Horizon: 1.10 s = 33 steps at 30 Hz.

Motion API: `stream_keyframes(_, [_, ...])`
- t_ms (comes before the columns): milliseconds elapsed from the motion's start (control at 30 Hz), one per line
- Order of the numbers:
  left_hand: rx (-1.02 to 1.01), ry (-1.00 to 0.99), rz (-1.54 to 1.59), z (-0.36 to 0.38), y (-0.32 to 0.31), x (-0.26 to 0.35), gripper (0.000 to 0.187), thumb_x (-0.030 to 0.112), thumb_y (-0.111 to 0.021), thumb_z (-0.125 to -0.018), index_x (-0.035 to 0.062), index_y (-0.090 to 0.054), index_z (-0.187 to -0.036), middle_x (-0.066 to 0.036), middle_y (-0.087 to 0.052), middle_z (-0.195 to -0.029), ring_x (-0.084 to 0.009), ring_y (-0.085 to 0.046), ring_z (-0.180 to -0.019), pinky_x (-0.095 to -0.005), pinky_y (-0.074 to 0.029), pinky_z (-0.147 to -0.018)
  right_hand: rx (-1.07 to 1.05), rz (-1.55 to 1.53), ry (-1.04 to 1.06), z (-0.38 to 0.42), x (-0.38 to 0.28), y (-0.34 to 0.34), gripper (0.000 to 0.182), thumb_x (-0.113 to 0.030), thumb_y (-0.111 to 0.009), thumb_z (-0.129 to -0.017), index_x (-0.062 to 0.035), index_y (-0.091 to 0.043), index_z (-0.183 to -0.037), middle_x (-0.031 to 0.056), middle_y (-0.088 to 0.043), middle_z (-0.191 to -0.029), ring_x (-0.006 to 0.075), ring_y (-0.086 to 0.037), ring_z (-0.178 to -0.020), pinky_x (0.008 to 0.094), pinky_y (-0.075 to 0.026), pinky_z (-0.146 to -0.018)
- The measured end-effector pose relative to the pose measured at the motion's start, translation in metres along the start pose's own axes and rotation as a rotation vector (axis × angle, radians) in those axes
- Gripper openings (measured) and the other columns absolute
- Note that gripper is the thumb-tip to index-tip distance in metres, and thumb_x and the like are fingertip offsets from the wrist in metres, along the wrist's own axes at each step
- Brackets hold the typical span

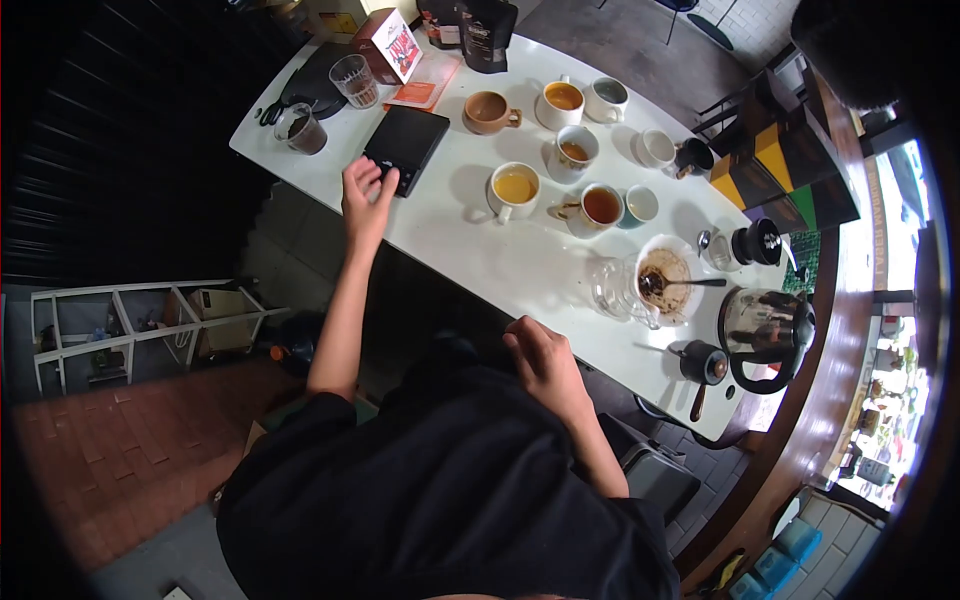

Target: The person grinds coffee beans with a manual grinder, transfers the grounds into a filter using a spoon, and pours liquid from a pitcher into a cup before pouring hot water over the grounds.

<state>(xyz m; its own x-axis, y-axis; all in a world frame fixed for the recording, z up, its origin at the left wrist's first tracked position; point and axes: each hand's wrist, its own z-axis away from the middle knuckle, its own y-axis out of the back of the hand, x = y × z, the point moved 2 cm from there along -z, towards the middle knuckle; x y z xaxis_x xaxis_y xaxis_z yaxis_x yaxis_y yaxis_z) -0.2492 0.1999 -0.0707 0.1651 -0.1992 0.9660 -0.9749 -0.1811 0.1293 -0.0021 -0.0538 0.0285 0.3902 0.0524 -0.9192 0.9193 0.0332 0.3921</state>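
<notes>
My left hand [368, 195] is at the near edge of a black digital scale [408, 135], fingers apart and fingertips right by its control panel; it holds nothing. The scale's top is bare. Left of it stand a glass of dark grounds [301, 132] and a ribbed drinking glass [354, 82]. My right hand [545, 362] hovers in front of my body by the table's near edge, its fingers curled in, with nothing showing in them. Nearest to that hand are a glass carafe [613, 288] and a white bowl [682, 262] with wet grounds and a spoon [705, 283].
Several cups, including a brown cup [487, 110] and a white mug of yellow liquid [515, 186], occupy the middle of the white table [455, 245]. At the right end are a steel kettle [762, 325], a hand grinder [757, 243] and a tamper-like tool [704, 363]. A box [388, 46] stands far back.
</notes>
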Motion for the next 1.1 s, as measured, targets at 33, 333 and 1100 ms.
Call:
stream_keyframes(33, [0.022, -0.011, -0.05, -0.026, -0.001, -0.008, 0.072, 0.027, -0.08, -0.086, -0.0031, -0.04, -0.138, -0.022, -0.05, -0.135, -0.0291, -0.054, -0.124, -0.0397, -0.045, -0.106, 0.003, 0.0, -0.038, -0.007, 0.0, -0.007, 0.009, -0.009, -0.062, -0.095, -0.0014, -0.058, -0.096, 0.0175, -0.062, -0.082, 0.0371, -0.062, -0.07, 0.0412, -0.048, -0.065])
stream_keyframes(333, [0.183, -0.055, -0.386, -0.209, -0.021, -0.082, 0.123, 0.041, -0.09, -0.069, -0.0125, -0.014, -0.149, -0.033, -0.03, -0.147, -0.0465, -0.032, -0.139, -0.0482, -0.031, -0.117, 0.1, -0.021, -0.211, -0.11, -0.008, -0.085, 0.015, -0.013, -0.061, -0.098, 0.0008, -0.059, -0.092, 0.0143, -0.056, -0.072, 0.0224, -0.048, -0.058, 0.0335, -0.041, -0.057])
stream_keyframes(1100, [-0.01, -0.401, 0.096, -0.191, -0.005, -0.024, 0.081, 0.018, -0.089, -0.073, -0.0001, -0.043, -0.137, -0.014, -0.052, -0.134, -0.0269, -0.052, -0.124, -0.0409, -0.04, -0.11, 0.223, -0.053, -0.359, -0.156, -0.019, -0.104, 0.017, -0.014, -0.062, -0.098, 0.0009, -0.059, -0.09, 0.0127, -0.055, -0.069, 0.0209, -0.049, -0.056, 0.0332, -0.042, -0.057])
